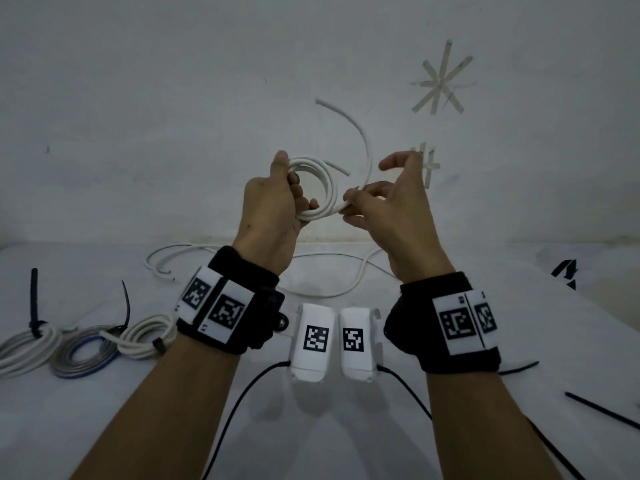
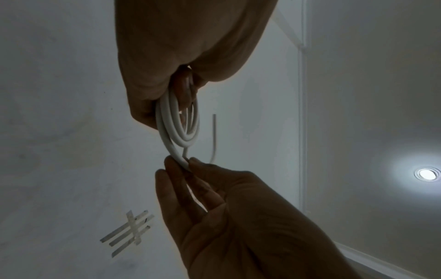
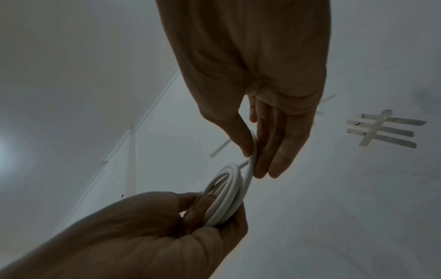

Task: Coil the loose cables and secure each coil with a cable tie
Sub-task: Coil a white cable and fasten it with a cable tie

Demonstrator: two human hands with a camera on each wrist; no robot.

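Note:
I hold a white cable (image 1: 325, 188) up in front of the wall, wound into a small coil of several loops. My left hand (image 1: 277, 206) grips the coil's left side, fingers through the ring (image 2: 177, 120). My right hand (image 1: 367, 199) pinches the strand (image 3: 250, 169) coming off the coil between thumb and fingers. The cable's free tail (image 1: 360, 133) arcs up past my right hand. Three tied coils (image 1: 83, 344) lie on the table at the left, each with a dark cable tie (image 1: 126, 303).
Loose white cable (image 1: 332, 289) lies on the white table behind my wrists. Dark cable ties (image 1: 602, 410) lie at the right edge. Tape marks (image 1: 441, 81) are stuck on the wall. Black wrist-camera leads (image 1: 235, 403) trail toward me.

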